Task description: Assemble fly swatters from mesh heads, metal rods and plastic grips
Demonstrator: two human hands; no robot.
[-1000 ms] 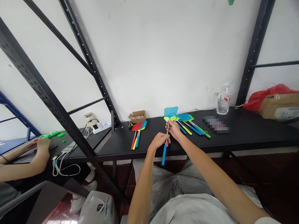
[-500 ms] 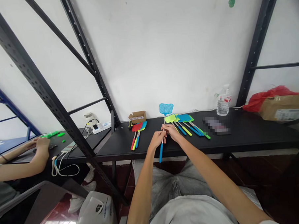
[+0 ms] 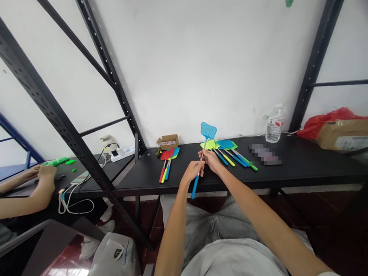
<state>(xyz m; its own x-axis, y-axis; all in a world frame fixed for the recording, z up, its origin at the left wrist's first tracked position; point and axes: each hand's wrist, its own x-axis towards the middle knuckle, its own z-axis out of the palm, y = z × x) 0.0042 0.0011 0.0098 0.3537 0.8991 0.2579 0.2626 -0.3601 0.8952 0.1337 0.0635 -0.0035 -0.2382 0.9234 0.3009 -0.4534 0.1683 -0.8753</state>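
A blue fly swatter is held up in front of me, tilted with its head to the upper right and its blue handle down at the table's front edge. My left hand is closed on its metal shaft, just above the handle. Higher on the same shaft, my right hand grips it with bent fingers. To the right lies a fanned row of several swatters in yellow-green and blue. On the left rests a smaller group with a red swatter, a yellow one and a blue one.
A small open cardboard box stands behind the left group. Farther right are a blurred flat item, a water bottle and a large carton with red plastic. A black metal post rises at left, beyond which another person's hands work.
The blue swatter has tilted, its head moving up and right and its handle end swinging left. Both hands keep hold of its shaft. The whole view has shifted slightly.
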